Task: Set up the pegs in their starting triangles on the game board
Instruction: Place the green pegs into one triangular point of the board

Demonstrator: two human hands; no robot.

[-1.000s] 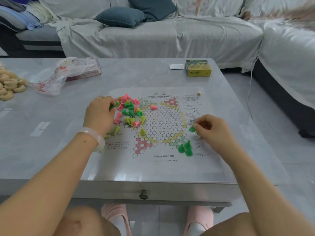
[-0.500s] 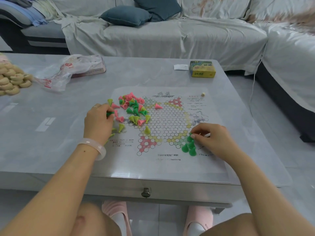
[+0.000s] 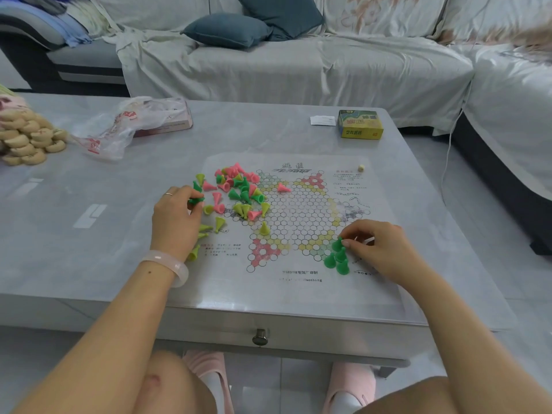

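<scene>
Green pegs [image 3: 337, 258] are pinched upright on the board [image 3: 298, 222] by the right hand [image 3: 376, 246]; another green peg [image 3: 195, 200] is gripped by the left hand [image 3: 174, 222].

The left hand [image 3: 174, 218] hides whatever else lies under its palm beyond the dark green peg [image 3: 195, 200] at its fingertips. Behind the right hand [image 3: 378, 245], a pale sliver is too small to identify. The board [image 3: 298, 288] print is illegibly blurred.
</scene>
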